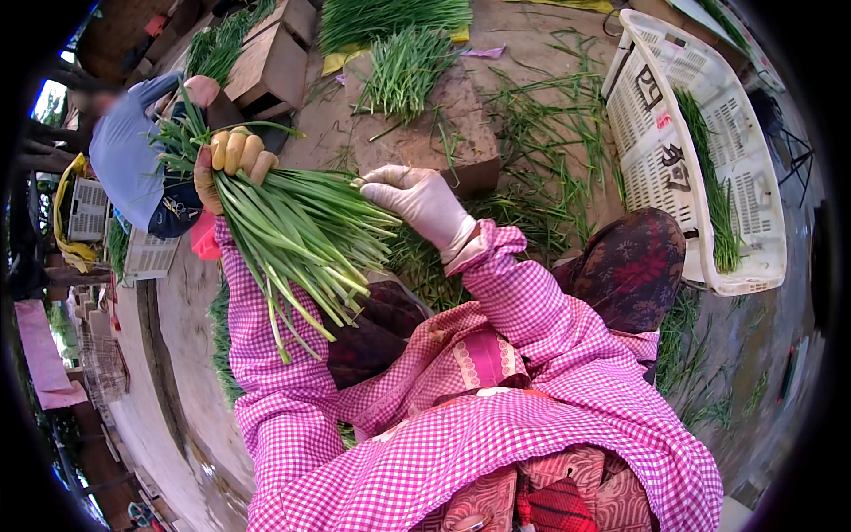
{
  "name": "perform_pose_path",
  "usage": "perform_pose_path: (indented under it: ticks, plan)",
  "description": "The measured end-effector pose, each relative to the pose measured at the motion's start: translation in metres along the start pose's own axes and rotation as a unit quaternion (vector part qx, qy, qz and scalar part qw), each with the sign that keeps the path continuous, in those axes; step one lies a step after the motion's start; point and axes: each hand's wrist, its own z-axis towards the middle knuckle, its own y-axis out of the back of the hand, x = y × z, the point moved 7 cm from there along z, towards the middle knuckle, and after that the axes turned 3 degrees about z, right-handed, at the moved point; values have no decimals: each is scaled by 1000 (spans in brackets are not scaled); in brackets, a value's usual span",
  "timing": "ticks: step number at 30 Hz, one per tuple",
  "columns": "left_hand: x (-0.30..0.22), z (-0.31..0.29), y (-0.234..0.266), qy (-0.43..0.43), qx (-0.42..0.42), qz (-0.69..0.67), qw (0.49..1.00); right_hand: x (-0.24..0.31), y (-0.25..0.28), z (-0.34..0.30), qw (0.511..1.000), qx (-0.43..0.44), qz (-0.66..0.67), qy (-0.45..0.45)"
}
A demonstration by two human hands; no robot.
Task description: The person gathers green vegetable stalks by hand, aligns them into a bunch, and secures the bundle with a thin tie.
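At the bottom of the frame are the person's two pink checked sleeves, rising from the lower edge over a dark flowered knee at centre right. The ground is bare packed earth, brown and damp-looking, strewn with loose green stalks through the middle and right of the frame; this is an open-air work yard.

One bunch of green chives (292, 239) lies across the centre left, its cut ends pointing to the lower middle and its tips fanning to the upper left. The left hand (232, 164), in a yellowish glove, is wrapped round the bunch near its upper part, fingers curled together over the stalks. The right hand (421, 199), in a pale glove, meets the bunch's right edge at centre, its fingertips pinched on a few stalks there.

Beyond the hands, one low wooden block (434, 133) carries a small heap of chives (403, 66). One white plastic crate (700, 151) lies tilted at the upper right with some stalks inside. At the top centre is a larger chive pile (390, 16) on a yellow sheet. At the upper left another person in a blue shirt (124, 151) bends over, with two pale crates beside them at the left edge.
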Motion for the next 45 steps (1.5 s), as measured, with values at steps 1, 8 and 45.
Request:
perform_pose_path:
  ticks: [1, 8, 45]
  plan:
    - [1, 0, -1, 4, 2, 5, 1000, -2, -2, -1, 1000, -24, -17, -5]
    - [10, 2, 2, 37, -17, 31, 999, -20, 20, 4, 989, -88, 117, -18]
    - [-62, -60, 90, -172, -461, 198, 848, 26, 111, -3, 977, -160, 126, 61]
